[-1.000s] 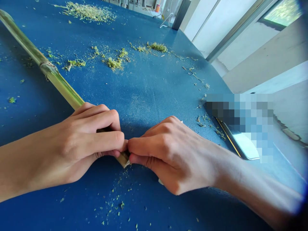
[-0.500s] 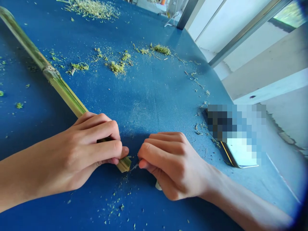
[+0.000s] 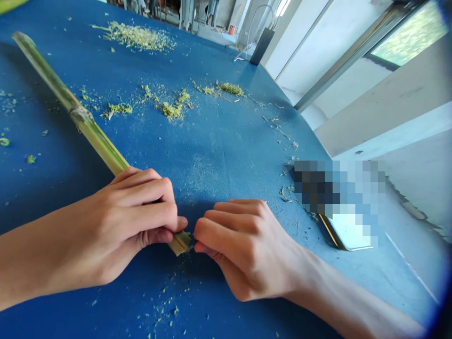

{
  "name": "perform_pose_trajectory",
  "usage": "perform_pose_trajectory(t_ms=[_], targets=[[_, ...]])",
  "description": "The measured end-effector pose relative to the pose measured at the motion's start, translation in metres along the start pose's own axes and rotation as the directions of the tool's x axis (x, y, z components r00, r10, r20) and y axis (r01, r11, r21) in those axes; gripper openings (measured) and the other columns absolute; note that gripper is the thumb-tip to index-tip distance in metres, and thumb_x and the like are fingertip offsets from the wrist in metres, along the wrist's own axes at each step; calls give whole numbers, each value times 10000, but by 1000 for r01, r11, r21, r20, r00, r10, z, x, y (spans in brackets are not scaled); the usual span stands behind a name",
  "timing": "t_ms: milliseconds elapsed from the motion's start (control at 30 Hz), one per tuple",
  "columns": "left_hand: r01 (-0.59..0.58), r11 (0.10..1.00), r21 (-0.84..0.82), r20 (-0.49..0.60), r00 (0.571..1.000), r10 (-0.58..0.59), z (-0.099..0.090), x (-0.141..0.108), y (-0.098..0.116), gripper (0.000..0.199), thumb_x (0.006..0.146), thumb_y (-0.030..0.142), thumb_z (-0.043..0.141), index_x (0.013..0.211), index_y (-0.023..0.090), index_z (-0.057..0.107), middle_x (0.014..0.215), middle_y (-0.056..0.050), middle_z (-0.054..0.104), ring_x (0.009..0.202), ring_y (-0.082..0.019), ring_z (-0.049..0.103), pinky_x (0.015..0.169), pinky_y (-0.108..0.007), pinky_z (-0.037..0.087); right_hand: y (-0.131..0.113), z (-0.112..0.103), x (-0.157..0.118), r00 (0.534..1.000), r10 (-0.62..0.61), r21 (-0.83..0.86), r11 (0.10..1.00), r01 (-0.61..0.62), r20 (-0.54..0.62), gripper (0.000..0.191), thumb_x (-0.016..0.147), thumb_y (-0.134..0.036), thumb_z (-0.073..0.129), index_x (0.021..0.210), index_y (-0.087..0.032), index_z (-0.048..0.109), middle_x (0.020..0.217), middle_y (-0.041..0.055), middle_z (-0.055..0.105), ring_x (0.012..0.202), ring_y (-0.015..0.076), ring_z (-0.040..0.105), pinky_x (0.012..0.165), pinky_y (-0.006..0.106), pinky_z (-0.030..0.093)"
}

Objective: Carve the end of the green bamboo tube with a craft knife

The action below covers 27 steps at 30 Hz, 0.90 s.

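Observation:
A long split piece of green bamboo (image 3: 100,141) lies slantwise over the blue tabletop, with a knobby node partway along. My left hand (image 3: 139,221) is closed around its near part, leaving the cut end sticking out past the thumb. Just right of that end, my right hand (image 3: 235,247) is closed in a pinch on a small knife (image 3: 192,243). Only a short bit of its thin dark blade shows, touching or almost touching the bamboo's end; its handle is hidden beneath my fingers.
Green shavings (image 3: 172,110) and a paler heap of shavings (image 3: 137,37) are scattered over the blue table (image 3: 226,155). A phone-like device (image 3: 351,230), partly pixelated, sits at the right edge. Behind the far edge stand a dark post (image 3: 262,46) and pale walls.
My right hand has moved left, bringing the blade up to the bamboo's end. My left hand keeps its hold. The view has tilted up slightly, showing more background.

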<state>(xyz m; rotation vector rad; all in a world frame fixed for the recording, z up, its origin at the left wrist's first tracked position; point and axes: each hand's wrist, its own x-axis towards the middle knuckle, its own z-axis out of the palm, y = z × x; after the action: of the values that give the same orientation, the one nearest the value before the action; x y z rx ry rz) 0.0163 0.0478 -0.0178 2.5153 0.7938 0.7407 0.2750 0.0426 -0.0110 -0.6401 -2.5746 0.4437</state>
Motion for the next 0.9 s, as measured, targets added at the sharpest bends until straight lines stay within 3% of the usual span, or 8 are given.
perform_pose_trajectory(t_ms=[300,467,900], targets=[[-11,998,60,22,1000,10,0,-1,0,265,1109,140,465,922,249,619,935,8,613,942,-163,545,899,-305,387,1,4,-1,1000,16,-14,1000,-16,22,267,1047,-127,464,874,-215,647,690,-37,580,586,159,431,552,343,291],[2,995,102,45,999,-7,2,-2,0,301,1111,124,437,913,254,623,933,9,596,929,-156,532,908,-284,359,3,3,3,996,44,75,996,-49,74,259,1016,-101,470,894,-222,663,692,-44,591,578,149,448,545,340,290],[-57,997,47,36,998,56,1,-1,-3,309,1083,71,412,901,240,595,934,13,578,900,-160,516,921,-305,349,8,-3,8,992,23,125,991,-39,127,265,1031,-141,485,832,-220,640,662,-54,577,568,127,444,543,326,285]])
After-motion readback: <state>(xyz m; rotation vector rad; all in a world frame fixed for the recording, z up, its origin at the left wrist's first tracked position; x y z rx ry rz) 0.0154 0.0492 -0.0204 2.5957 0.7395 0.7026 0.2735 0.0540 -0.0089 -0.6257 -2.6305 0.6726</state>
